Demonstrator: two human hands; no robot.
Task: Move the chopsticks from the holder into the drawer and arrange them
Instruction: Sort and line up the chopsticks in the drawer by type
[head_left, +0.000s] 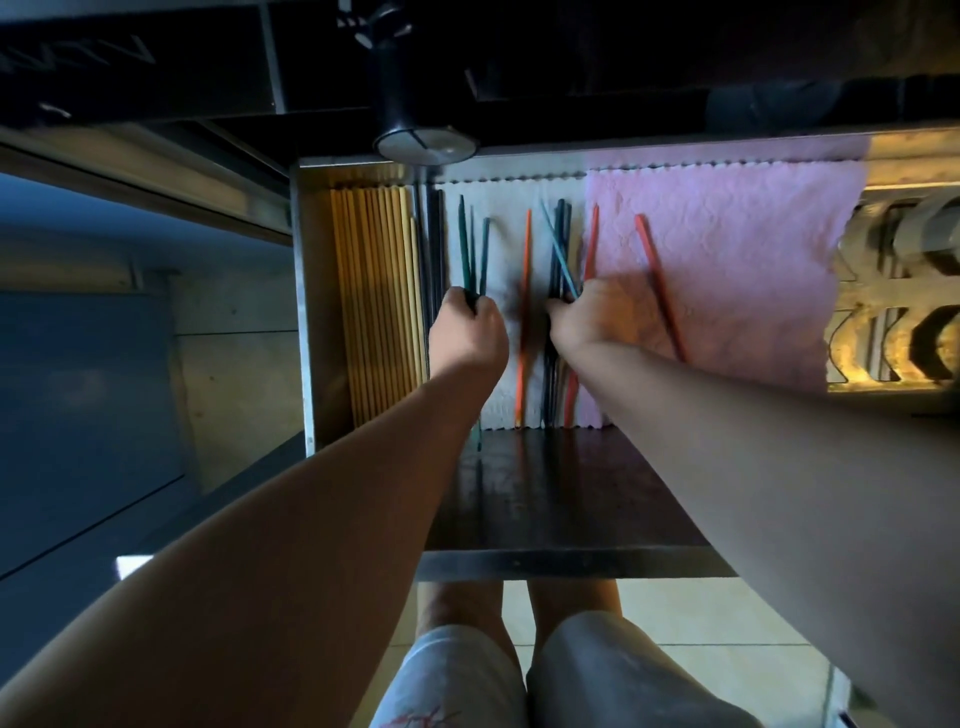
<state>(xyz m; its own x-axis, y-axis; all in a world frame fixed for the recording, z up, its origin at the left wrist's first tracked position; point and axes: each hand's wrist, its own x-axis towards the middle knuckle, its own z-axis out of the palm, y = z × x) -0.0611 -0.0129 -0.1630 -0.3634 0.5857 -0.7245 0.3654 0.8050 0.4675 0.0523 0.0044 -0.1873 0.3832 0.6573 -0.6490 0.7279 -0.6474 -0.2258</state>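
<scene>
- At the far left of the open drawer (306, 291) the pale wooden chopsticks (376, 301) are laid parallel and packed tight against its wall, apparently a finished group sorted by kind.
- Just beside them, dark chopsticks (435, 249) are lined up the same way.
- A few teal chopsticks (464, 244) are gripped in the left hand (467, 332), fingers curled closed round them, seemingly to be squared up.
- One orange chopstick (524, 291) is left loose on the white liner (506, 208) between the hands.
- A mixed bundle of blue chopsticks (558, 244) is pinned under the right hand (589, 317); its fingers are bent over the sticks.
- Two red chopsticks (657, 280) are seen on the pink cloth (727, 249), one askew, still unsorted.
- No holder can be identified.
- The drawer is pulled out below a dark surface (623, 67); a tiled floor (675, 623) is seen beneath.
</scene>
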